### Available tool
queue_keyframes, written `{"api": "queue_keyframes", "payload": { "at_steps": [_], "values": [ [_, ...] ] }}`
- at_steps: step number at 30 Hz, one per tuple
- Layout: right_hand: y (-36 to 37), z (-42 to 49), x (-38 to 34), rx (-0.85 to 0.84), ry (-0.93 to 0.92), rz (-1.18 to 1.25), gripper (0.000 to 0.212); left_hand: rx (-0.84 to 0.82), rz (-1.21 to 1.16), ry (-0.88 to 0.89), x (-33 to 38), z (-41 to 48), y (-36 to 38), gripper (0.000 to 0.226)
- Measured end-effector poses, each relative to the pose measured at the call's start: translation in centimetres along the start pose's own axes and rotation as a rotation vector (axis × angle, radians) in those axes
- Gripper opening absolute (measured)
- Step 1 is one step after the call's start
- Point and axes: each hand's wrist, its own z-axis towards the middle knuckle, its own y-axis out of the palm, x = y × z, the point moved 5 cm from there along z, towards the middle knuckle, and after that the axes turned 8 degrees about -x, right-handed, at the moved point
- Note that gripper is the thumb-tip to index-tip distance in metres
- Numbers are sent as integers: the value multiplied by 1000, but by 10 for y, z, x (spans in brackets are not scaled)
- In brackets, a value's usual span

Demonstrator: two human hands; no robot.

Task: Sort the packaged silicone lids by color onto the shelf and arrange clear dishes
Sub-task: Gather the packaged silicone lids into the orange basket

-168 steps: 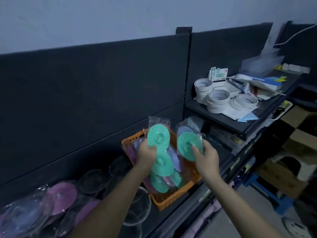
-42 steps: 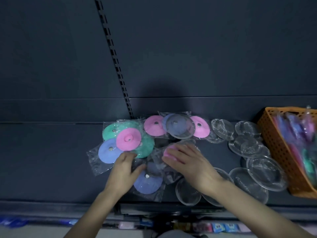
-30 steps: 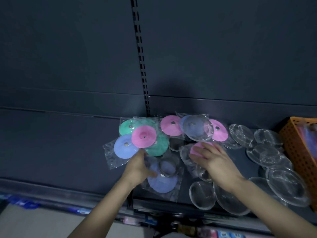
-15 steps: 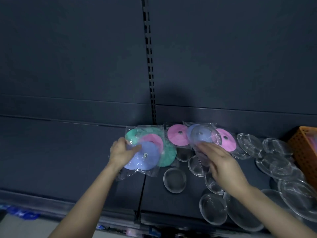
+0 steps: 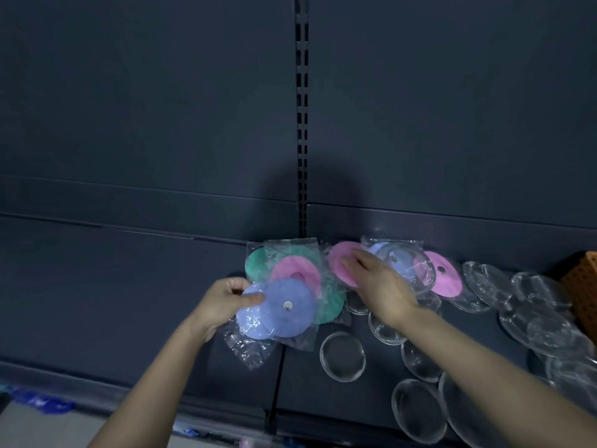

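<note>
On the dark shelf (image 5: 129, 302), my left hand (image 5: 223, 302) pinches the edge of a bagged blue lid (image 5: 284, 308), which lies over a pink lid (image 5: 298, 273) and green lids (image 5: 258, 263). My right hand (image 5: 378, 282) rests with straight fingers on a second pink lid (image 5: 339, 263) at the back. Beside it lie another blue lid under a clear dish (image 5: 407, 266) and a third pink lid (image 5: 444, 279). Several clear dishes (image 5: 342, 355) sit at the front and right.
An orange basket (image 5: 584, 279) stands at the far right edge. A slotted upright (image 5: 302, 124) divides the dark back panels. The shelf's front lip (image 5: 129, 392) runs below my arms, with blue packets beneath it.
The blue lid in my left hand has shifted slightly down and left over the pile. My right hand has moved left from the clear-covered blue lid onto the pink lid at the back.
</note>
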Motion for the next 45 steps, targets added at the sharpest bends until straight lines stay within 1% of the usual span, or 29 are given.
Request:
{"api": "queue_keyframes", "payload": {
  "at_steps": [2,3,4,5,6,8,12,15,17,19,21,25,28,30,33,35,38,40,41,43,45],
  "values": [
    [5,2,1,-47,30,25,58,-15,24,34,0,1,-4,13],
    [3,3,1,-28,36,-6,58,-19,32,53,0,1,-5,15],
    [-1,3,2,-13,76,49,55,-19,33,66,0,2,-6,17],
    [-4,4,4,5,104,51,53,-9,32,72,-1,3,-8,20],
    [-6,5,3,-5,115,27,59,5,27,78,-1,5,-9,23],
    [-6,8,-1,-28,105,-155,69,51,5,78,1,7,-10,27],
    [-2,15,-14,-38,159,-294,68,137,-119,60,6,16,-4,19],
    [-2,16,-20,0,112,-313,54,96,-235,35,11,21,13,14],
    [-8,14,-19,64,85,-238,45,26,-276,29,18,24,27,17],
    [-16,13,-15,126,75,-83,44,-7,-255,31,23,26,38,16],
    [-24,11,-10,221,57,74,44,2,-239,36,28,28,42,13],
    [-47,-4,-11,461,22,321,28,59,-292,27,37,27,39,15],
    [-59,-18,-15,557,50,465,40,57,-338,90,51,22,41,15],
    [-62,-24,-18,594,56,526,40,54,-343,135,61,19,46,15],
    [-65,-32,-21,667,55,582,38,69,-355,200,77,16,56,16],
    [-68,-39,-21,718,64,581,38,56,-362,249,87,14,68,10],
    [-71,-49,-10,813,105,602,32,9,-364,284,98,13,91,16],
    [-74,-55,0,836,129,590,29,-1,-390,287,103,11,106,21],
    [-76,-60,5,832,129,580,30,-14,-412,285,105,11,114,23],
    [-82,-72,15,816,118,538,41,-62,-453,271,113,9,134,22],
    [-91,-86,24,836,97,439,46,-108,-500,239,122,7,156,20]
  ]
}}
